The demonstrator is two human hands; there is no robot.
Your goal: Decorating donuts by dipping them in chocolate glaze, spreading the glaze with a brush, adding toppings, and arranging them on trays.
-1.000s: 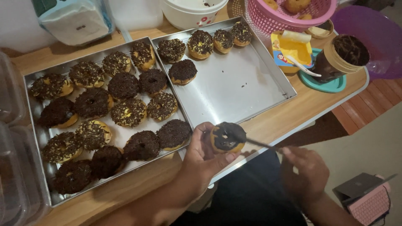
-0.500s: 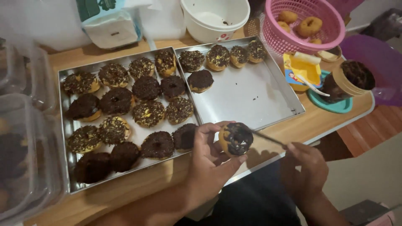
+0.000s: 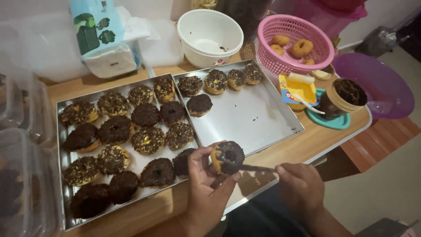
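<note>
- The left hand (image 3: 206, 182) pinched a chocolate-topped doughnut (image 3: 227, 156) above the near edge of the right tray (image 3: 263, 118).
- The right hand (image 3: 300, 186) was closed on a thin spreader (image 3: 252, 167) touching the glaze.
- Risk: a tilted doughnut or heavy stroke could probably drip glaze onto the table (image 3: 302, 147).

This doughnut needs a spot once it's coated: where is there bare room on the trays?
The right tray has a wide bare floor below its back row of doughnuts and right of the lone chocolate one. The left tray is packed nearly edge to edge. The table corner by the chocolate jar and yellow box is crowded.
</note>
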